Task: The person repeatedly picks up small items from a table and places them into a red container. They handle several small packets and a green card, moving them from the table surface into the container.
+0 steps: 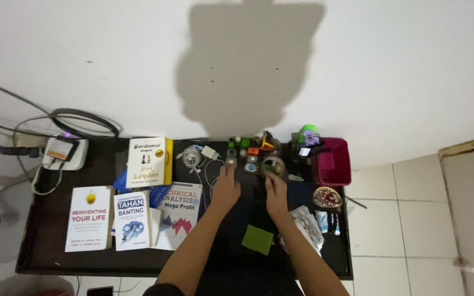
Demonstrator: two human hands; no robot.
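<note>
left hand (226, 189) lies flat on the dark bench (45, 241), fingertips touching a small pale box (231, 161); grip wide, holding nothing. right hand (276, 193) reaches to a round greenish container (272, 165) at the back; can't tell if its grip is closed. green square (257, 239) sits btwn the forearms, books (133, 208) to the left.

From my remote seat: dark table (45, 249) pushed up against a plain white wall (385, 66) with a big shadow (248, 60) cast on it. White tiled floor (401, 235) runs past the table's right edge.
</note>
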